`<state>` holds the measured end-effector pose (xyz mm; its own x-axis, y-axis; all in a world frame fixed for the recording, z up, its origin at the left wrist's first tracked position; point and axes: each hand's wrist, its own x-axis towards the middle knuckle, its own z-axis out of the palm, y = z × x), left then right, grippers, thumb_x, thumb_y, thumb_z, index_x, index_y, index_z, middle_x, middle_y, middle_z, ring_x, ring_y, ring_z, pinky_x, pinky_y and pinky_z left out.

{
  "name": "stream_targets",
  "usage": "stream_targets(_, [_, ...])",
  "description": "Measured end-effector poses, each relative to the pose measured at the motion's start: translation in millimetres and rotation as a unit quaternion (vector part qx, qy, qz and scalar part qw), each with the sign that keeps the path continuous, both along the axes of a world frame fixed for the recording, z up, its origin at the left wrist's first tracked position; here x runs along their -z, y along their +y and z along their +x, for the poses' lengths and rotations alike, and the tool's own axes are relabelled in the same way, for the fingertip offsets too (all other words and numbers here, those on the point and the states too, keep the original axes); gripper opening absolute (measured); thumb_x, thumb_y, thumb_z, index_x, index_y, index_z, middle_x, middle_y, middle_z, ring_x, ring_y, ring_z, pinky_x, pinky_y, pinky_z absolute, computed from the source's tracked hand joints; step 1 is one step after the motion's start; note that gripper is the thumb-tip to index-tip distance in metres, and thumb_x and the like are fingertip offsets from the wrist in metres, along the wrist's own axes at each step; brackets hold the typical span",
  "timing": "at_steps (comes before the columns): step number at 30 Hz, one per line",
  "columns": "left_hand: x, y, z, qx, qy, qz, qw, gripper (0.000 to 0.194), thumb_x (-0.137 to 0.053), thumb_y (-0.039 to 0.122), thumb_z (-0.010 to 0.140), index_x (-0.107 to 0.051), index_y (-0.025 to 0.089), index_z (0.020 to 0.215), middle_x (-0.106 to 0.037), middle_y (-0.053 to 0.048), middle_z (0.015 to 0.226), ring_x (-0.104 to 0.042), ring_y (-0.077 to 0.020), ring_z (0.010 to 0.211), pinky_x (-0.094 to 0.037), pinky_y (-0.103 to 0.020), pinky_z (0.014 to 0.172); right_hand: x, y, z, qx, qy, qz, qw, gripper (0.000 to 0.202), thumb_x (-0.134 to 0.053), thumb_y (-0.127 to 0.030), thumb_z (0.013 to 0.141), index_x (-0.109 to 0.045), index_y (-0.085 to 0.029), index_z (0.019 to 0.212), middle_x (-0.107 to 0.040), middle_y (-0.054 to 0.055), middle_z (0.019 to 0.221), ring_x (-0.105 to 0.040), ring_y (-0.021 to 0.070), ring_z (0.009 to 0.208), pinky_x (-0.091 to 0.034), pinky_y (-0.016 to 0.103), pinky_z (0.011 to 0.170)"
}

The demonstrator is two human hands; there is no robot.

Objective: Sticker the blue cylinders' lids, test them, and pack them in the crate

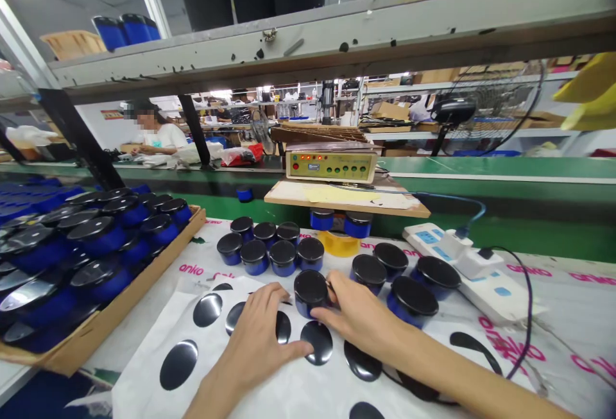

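Observation:
My right hand (360,310) has thumb and fingers closed on the right side of a short round blue canister with a glossy black top (310,287). It stands upright at the upper edge of a white sheet (139,380) that carries several black discs. On that sheet lies my left hand (262,329), fingers spread forward and thumb apart, the thumb tip at the edge of one black disc (318,345). Similar canisters (283,255) are grouped behind, and more of them (412,300) are to the right of my right hand.
At left a cardboard tray (103,316) is stacked with black-topped blue canisters. A white power strip (474,281) with plugs and cables is at right. A control box (331,163) sits on a raised board (283,194). Overhead runs a shelf beam (308,47). Behind at left, a person (161,133) sits.

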<state>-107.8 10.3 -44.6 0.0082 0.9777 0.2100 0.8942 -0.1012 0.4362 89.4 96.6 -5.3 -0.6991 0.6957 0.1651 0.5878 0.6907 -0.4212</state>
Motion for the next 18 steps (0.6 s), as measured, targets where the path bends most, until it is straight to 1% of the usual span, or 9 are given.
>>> stream_targets(2, [1.3,-2,1,-0.007,0.004,0.017,1.000,0.052,-0.077,0.040,0.065,-0.049,0.018,0.103,-0.045,-0.012,0.122,-0.046,-0.0306,0.113,-0.043,-0.048,0.093,2.3,6,-12,0.013,-0.006,0.012,1.000,0.021,-0.057,-0.032,0.087,-0.039,-0.021,0.085,-0.057,0.000,0.079,-0.058,0.0160,0.067,-0.040,0.025,0.054])
stream_targets(4, [0.6,-4,1,0.026,0.022,0.027,0.999,0.038,-0.075,0.038,0.070,-0.051,0.019,0.093,-0.047,-0.010,0.119,-0.046,-0.0299,0.112,-0.044,-0.046,0.092,6.7,10,-24,0.021,-0.013,0.035,0.999,0.016,-0.055,-0.028,0.088,-0.041,-0.020,0.087,-0.059,0.003,0.083,-0.060,0.0199,0.075,-0.041,0.028,0.059])
stream_targets(5, [-0.3,-4,2,0.051,0.032,0.028,0.998,0.032,-0.072,0.038,0.073,-0.053,0.020,0.093,-0.050,-0.009,0.117,-0.046,-0.0291,0.112,-0.044,-0.046,0.092,8.8,10,-29,0.026,-0.017,0.046,0.998,0.014,-0.055,-0.027,0.088,-0.042,-0.019,0.088,-0.060,0.006,0.086,-0.060,0.0224,0.081,-0.042,0.030,0.063])
stream_targets(7, [-1.6,-3,2,0.089,0.052,0.024,0.994,0.029,-0.066,0.039,0.079,-0.056,0.023,0.102,-0.053,-0.007,0.116,-0.048,-0.0282,0.113,-0.045,-0.046,0.093,10.9,7,-38,0.039,-0.027,0.064,0.997,0.011,-0.053,-0.024,0.089,-0.044,-0.018,0.089,-0.060,0.010,0.091,-0.060,0.0268,0.090,-0.043,0.034,0.070])
stream_targets(10, [-0.2,-1,-1,0.098,0.087,0.018,0.991,0.041,-0.058,0.045,0.084,-0.054,0.028,0.120,-0.054,-0.008,0.124,-0.048,-0.0300,0.117,-0.044,-0.050,0.095,3.0,0,-38,0.056,-0.032,0.072,0.995,0.013,-0.057,-0.022,0.087,-0.044,-0.018,0.086,-0.062,0.011,0.092,-0.060,0.0282,0.093,-0.042,0.034,0.073])
stream_targets(12, [2.9,-1,-4,0.089,0.109,0.023,0.990,0.045,-0.053,0.047,0.086,-0.051,0.029,0.127,-0.053,-0.008,0.130,-0.047,-0.0318,0.121,-0.044,-0.052,0.096,-12.5,2,-21,0.068,-0.023,0.064,0.995,0.019,-0.057,-0.030,0.087,-0.041,-0.021,0.081,-0.062,0.007,0.083,-0.062,0.0244,0.081,-0.042,0.031,0.066])
stream_targets(13, [4.3,-1,-5,0.082,0.114,0.029,0.990,0.046,-0.051,0.047,0.088,-0.049,0.029,0.130,-0.053,-0.008,0.131,-0.046,-0.0322,0.122,-0.044,-0.053,0.097,-23.3,6,-7,0.079,-0.014,0.058,0.995,0.022,-0.055,-0.034,0.088,-0.039,-0.022,0.079,-0.062,0.005,0.078,-0.062,0.0216,0.073,-0.041,0.028,0.060])
stream_targets(16, [2.8,-4,-5,0.062,0.102,0.066,0.991,0.045,-0.046,0.044,0.091,-0.046,0.027,0.132,-0.054,-0.008,0.131,-0.047,-0.0309,0.122,-0.045,-0.051,0.097,-62.7,27,56,0.149,0.020,0.038,0.988,0.024,-0.040,-0.039,0.093,-0.031,-0.024,0.076,-0.056,-0.002,0.061,-0.053,0.0144,0.049,-0.034,0.025,0.047])
stream_targets(18, [-6.4,-5,4,0.075,0.085,0.088,0.990,0.039,-0.045,0.041,0.092,-0.048,0.029,0.129,-0.054,-0.007,0.130,-0.048,-0.0291,0.121,-0.046,-0.049,0.096,-87.3,40,103,0.224,0.056,0.027,0.973,0.026,-0.037,-0.043,0.092,-0.028,-0.025,0.076,-0.048,-0.005,0.052,-0.045,0.0126,0.040,-0.031,0.024,0.042])
